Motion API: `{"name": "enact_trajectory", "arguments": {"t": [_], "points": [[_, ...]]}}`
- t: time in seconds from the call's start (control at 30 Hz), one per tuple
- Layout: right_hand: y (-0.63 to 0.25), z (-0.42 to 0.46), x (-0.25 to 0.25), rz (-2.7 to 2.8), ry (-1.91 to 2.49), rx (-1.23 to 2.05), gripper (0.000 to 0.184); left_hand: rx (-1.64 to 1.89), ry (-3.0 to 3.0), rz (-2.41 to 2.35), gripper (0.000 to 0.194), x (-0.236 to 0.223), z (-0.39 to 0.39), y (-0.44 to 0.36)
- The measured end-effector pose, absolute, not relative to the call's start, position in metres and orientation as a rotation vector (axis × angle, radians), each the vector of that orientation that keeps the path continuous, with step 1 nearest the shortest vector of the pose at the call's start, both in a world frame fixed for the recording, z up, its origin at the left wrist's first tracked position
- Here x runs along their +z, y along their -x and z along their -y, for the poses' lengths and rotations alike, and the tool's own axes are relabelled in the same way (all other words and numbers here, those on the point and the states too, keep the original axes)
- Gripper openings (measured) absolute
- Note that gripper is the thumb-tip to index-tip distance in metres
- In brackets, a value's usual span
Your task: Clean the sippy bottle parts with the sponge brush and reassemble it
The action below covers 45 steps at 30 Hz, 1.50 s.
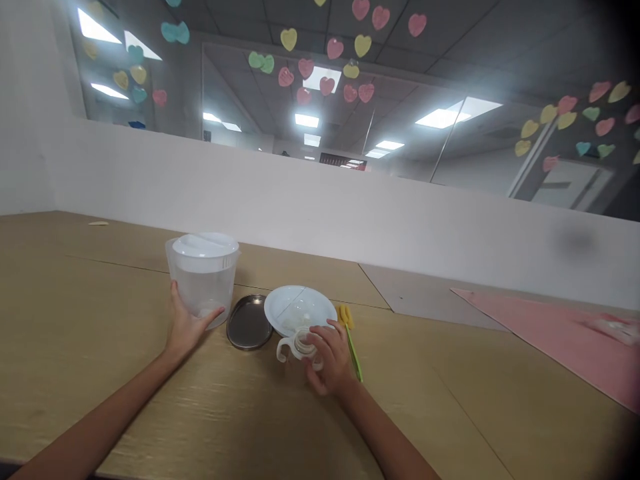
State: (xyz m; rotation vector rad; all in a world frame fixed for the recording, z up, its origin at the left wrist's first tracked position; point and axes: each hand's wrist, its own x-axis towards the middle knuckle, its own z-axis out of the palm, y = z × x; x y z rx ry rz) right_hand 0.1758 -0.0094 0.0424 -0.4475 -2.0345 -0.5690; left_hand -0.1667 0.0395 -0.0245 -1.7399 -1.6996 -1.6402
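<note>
My left hand (185,327) grips the lower part of a clear plastic pitcher (205,283), thumb in front and fingers round its left side. The pitcher stands upright with a white lid on. My right hand (330,357) holds a clear baby bottle (303,341) with white loop handles, its threaded mouth turned toward me. The bottle is over the near rim of a white bowl (280,301). Something clear shows in the bowl; I cannot tell whether it is the bottle's body. My right fingers hide one handle partly.
A dark oval metal tray (249,323) lies between pitcher and bowl. Right of the bowl is a green-handled brush (354,350) with a yellow head. A pink sheet (550,340) covers the table's right end. A white wall (280,207) with windows rises behind.
</note>
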Motion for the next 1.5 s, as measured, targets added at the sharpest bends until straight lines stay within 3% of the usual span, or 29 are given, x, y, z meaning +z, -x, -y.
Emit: {"name": "enact_trajectory", "arguments": {"t": [0.1,0.4,0.7,1.5], "points": [[-0.178,0.008,0.041,1.993,0.48,-0.553,0.041,-1.735,1.55,1.795,0.112,-0.016,-0.034,0.164],[-0.177,0.011,0.043,2.014,0.469,-0.542,0.037,-1.317,1.521,1.467,0.086,-0.006,-0.03,0.173],[-0.177,0.01,0.041,2.038,0.502,-0.507,0.034,-1.241,1.577,1.444,0.072,-0.012,-0.031,0.17],[-0.174,0.013,0.046,2.073,0.508,-0.474,0.03,-1.162,1.678,1.453,0.05,-0.009,-0.027,0.171]]}}
